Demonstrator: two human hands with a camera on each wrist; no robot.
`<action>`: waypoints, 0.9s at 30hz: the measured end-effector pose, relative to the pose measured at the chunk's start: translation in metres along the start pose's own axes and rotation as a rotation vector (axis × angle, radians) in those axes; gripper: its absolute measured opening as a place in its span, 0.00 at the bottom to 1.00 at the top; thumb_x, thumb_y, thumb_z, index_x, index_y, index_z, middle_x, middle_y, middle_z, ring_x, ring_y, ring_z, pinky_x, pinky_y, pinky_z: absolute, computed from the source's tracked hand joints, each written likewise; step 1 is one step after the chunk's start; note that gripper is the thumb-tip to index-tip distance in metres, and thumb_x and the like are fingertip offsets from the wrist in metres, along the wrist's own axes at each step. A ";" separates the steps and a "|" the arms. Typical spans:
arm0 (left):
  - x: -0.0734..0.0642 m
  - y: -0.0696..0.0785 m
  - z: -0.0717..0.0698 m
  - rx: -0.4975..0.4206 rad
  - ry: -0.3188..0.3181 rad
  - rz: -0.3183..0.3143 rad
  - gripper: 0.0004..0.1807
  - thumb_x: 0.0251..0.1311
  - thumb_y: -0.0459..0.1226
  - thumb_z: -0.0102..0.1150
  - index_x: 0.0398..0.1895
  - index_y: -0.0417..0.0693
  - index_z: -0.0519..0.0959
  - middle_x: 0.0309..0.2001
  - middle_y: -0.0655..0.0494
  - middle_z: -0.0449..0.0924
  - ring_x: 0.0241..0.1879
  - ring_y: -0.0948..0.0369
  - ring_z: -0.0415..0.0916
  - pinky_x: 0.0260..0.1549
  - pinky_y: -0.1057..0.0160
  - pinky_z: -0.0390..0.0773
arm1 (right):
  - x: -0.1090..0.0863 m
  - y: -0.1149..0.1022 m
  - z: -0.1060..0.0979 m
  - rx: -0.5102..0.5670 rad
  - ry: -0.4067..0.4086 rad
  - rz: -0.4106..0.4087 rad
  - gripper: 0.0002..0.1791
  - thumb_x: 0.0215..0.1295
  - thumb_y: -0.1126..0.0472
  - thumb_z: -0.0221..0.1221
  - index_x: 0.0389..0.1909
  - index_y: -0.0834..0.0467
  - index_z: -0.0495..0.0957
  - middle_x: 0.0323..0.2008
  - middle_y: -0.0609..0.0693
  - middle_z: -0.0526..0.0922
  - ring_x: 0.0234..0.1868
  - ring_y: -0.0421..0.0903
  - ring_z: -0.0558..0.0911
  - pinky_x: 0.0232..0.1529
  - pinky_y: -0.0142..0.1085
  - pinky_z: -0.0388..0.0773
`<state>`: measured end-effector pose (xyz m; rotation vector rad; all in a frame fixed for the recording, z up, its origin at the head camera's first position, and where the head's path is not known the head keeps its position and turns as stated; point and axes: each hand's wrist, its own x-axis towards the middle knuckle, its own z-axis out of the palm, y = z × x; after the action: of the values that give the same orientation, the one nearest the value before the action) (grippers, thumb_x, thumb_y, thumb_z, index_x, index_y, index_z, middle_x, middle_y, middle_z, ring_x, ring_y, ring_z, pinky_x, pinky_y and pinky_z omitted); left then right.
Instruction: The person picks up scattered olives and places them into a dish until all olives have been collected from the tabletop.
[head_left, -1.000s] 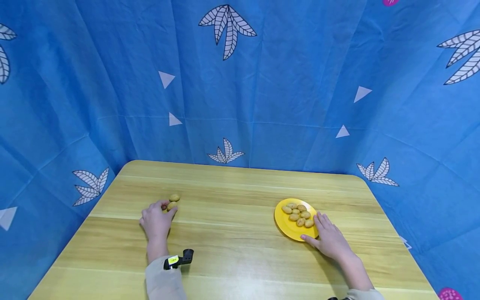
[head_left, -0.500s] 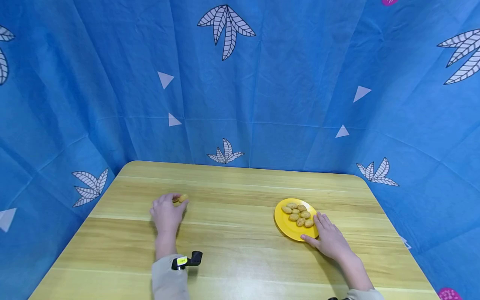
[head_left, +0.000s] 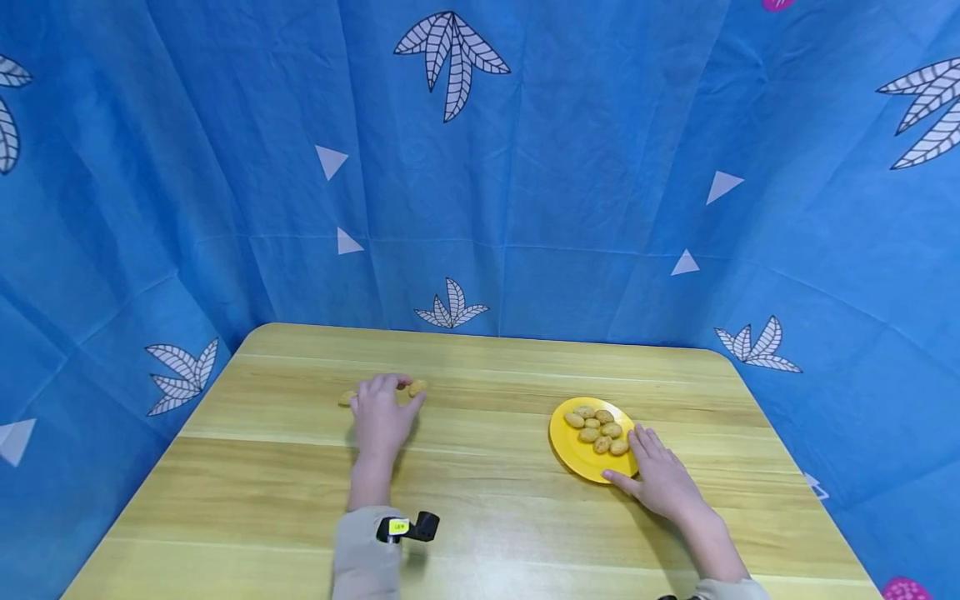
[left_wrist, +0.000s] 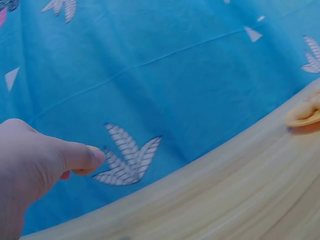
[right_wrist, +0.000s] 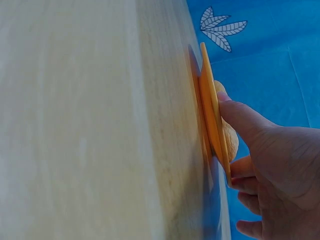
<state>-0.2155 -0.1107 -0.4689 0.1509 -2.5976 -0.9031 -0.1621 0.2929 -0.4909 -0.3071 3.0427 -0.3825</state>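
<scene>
My left hand [head_left: 382, 417] pinches a tan oval walnut-like nut [head_left: 417, 388] between thumb and fingers, above the left half of the table. In the left wrist view only a bit of that nut [left_wrist: 83, 172] shows under the thumb tip. A second such nut [head_left: 347, 398] lies on the table just left of this hand, partly hidden by it. Several more nuts [head_left: 589, 435] sit on a round yellow plate [head_left: 576, 460] at the right. My right hand [head_left: 662, 479] rests against the plate's right and near rim, fingers extended and thumb spread apart.
The wooden table [head_left: 480, 517] has rounded far corners. A blue patterned curtain [head_left: 570, 167] hangs behind it and along its sides. A black camera mount [head_left: 408, 527] sits on the left sleeve [head_left: 367, 554].
The left hand has pinched one of the two loose nuts and moved right with it, leaving the other on the table. The right hand and plate have stayed put.
</scene>
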 end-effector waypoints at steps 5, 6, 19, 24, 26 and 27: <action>-0.004 0.019 0.015 0.003 -0.028 0.070 0.19 0.55 0.51 0.68 0.44 0.49 0.81 0.46 0.52 0.81 0.51 0.50 0.70 0.53 0.49 0.62 | -0.001 0.000 0.000 0.000 -0.004 0.007 0.50 0.64 0.36 0.56 0.68 0.75 0.58 0.71 0.72 0.56 0.72 0.70 0.55 0.68 0.62 0.57; -0.005 0.022 0.019 0.004 -0.033 0.084 0.19 0.55 0.51 0.68 0.44 0.50 0.81 0.46 0.52 0.81 0.51 0.51 0.70 0.53 0.50 0.62 | -0.001 0.000 0.000 0.002 -0.005 0.008 0.50 0.64 0.36 0.56 0.68 0.75 0.58 0.71 0.72 0.56 0.72 0.70 0.55 0.68 0.62 0.57; -0.026 0.059 0.060 0.003 -0.117 0.255 0.17 0.53 0.52 0.69 0.40 0.53 0.82 0.44 0.58 0.82 0.48 0.55 0.72 0.48 0.55 0.65 | 0.002 0.003 0.002 0.027 -0.008 0.004 0.51 0.64 0.35 0.55 0.68 0.75 0.56 0.71 0.73 0.54 0.72 0.71 0.53 0.68 0.63 0.55; -0.037 0.071 0.075 0.022 -0.179 0.298 0.17 0.53 0.53 0.69 0.41 0.55 0.81 0.44 0.59 0.82 0.48 0.57 0.71 0.47 0.57 0.65 | 0.001 0.003 0.003 0.034 -0.007 0.005 0.51 0.64 0.35 0.55 0.69 0.75 0.56 0.71 0.73 0.53 0.72 0.71 0.53 0.69 0.62 0.54; -0.041 0.077 0.081 0.037 -0.204 0.316 0.17 0.54 0.53 0.68 0.41 0.56 0.81 0.43 0.61 0.82 0.47 0.58 0.70 0.46 0.58 0.64 | 0.001 0.004 0.004 0.034 -0.006 0.006 0.51 0.64 0.35 0.55 0.69 0.75 0.56 0.72 0.73 0.53 0.73 0.71 0.53 0.69 0.62 0.54; -0.043 0.079 0.084 0.044 -0.215 0.326 0.17 0.54 0.53 0.68 0.41 0.57 0.81 0.43 0.62 0.82 0.47 0.59 0.70 0.45 0.59 0.64 | 0.001 0.004 0.004 0.031 -0.006 0.006 0.51 0.64 0.35 0.55 0.69 0.75 0.56 0.72 0.73 0.53 0.72 0.71 0.53 0.69 0.63 0.54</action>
<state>-0.2064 0.0094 -0.4946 -0.3673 -2.7262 -0.7796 -0.1631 0.2956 -0.4958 -0.2965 3.0281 -0.4274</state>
